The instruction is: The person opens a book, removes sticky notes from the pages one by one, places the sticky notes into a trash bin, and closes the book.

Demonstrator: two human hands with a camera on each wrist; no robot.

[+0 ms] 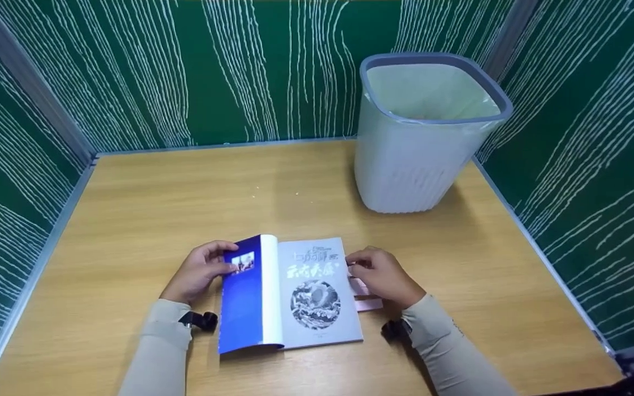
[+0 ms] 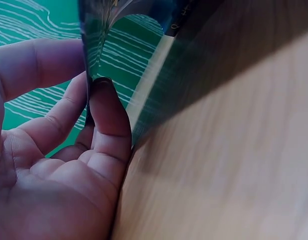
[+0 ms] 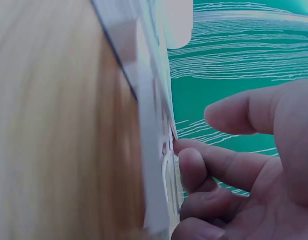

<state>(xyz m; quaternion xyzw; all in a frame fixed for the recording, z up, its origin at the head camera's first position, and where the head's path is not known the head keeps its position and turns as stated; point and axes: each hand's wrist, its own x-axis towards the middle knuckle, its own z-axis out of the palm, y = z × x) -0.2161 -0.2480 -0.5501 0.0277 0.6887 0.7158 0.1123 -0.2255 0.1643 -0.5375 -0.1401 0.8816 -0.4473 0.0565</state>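
A book lies open on the table, its blue front cover [image 1: 242,308] raised to the left and its grey title page [image 1: 317,291] showing a round picture. My left hand [image 1: 204,269] pinches the cover's outer edge, thumb on one side and fingers behind; the left wrist view shows the raised edge between these fingers [image 2: 111,115]. By the book's right edge is my right hand [image 1: 380,275], its index fingertip touching the page edge and its thumb apart. Pinkish paper slips [image 1: 369,304] stick out from under the page beside this hand, partly hidden by it.
A whitish trash bin [image 1: 410,165] with a grey rim and a liner stands at the back right of the wooden table [image 1: 185,192]. Green panels with white wavy lines [image 1: 229,71] enclose the back and sides. Tiny white specks [image 1: 297,193] lie beyond the book.
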